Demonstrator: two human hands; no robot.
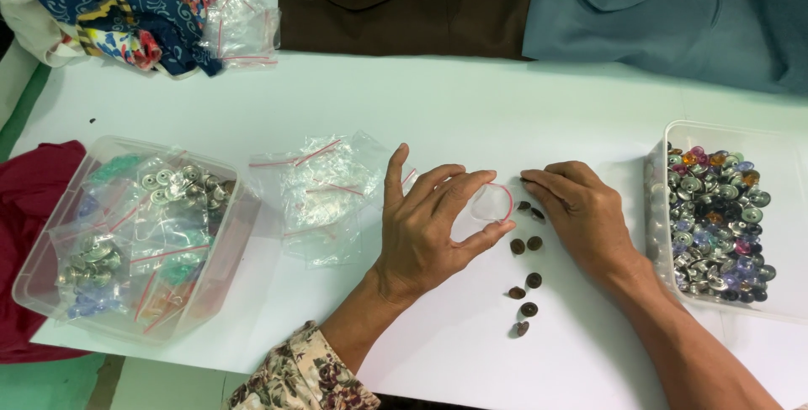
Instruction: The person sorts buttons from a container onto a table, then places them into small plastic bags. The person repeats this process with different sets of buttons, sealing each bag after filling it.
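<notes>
The fingers of the left hand are pinching a small clear plastic bag with a red strip at its mouth, thumb below and the other fingers above, and they are holding it open just over the white desk. The right hand is lying palm down just beside the bag, and its fingers, held close together, are touching one of the small dark brown round metal buttons, but I cannot tell whether they are gripping it. The other dark buttons are lying in a loose line on the desk between the two hands. To the left, a heap of empty clear small bags is lying, and further left a clear plastic box with filled bags. At the right edge, a clear plastic box full of mixed coloured buttons is standing.
</notes>
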